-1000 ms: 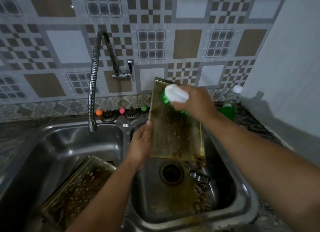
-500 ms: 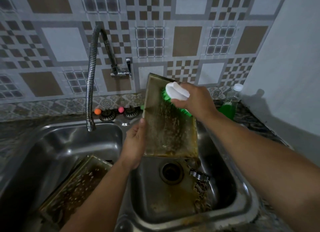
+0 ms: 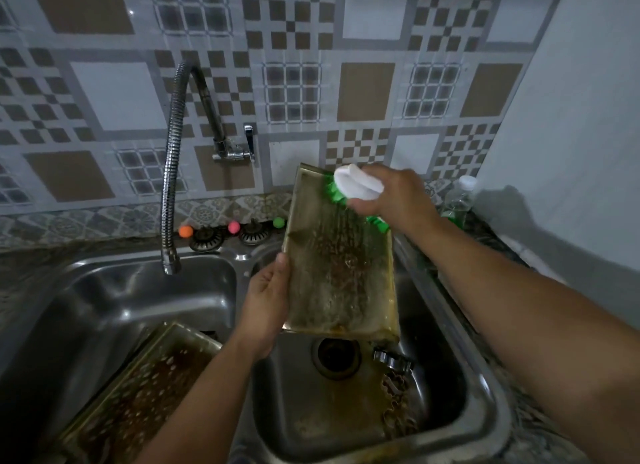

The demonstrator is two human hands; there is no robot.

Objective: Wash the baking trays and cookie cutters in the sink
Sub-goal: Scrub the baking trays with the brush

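A greasy, brown-stained baking tray (image 3: 337, 273) is held tilted upright over the right sink basin (image 3: 346, 425). My left hand (image 3: 266, 304) grips its left edge. At the tray's top right, my right hand (image 3: 391, 196) holds a white-handled scrub brush (image 3: 356, 186) with its green bristles against the tray. A second dirty tray (image 3: 138, 397) leans in the left basin. Metal cookie cutters (image 3: 393, 361) lie in the right basin, to the right of the drain (image 3: 336, 354).
A flexible chrome faucet (image 3: 171, 193) hangs over the left basin. Two sink strainers (image 3: 228, 236) with coloured knobs sit on the ledge behind. A bottle with green liquid (image 3: 457, 200) stands on the counter at right, near a white wall.
The tray has been lifted a little higher above the drain and its top tipped left. The brush has stayed near the tray's top right corner, shifting slightly.
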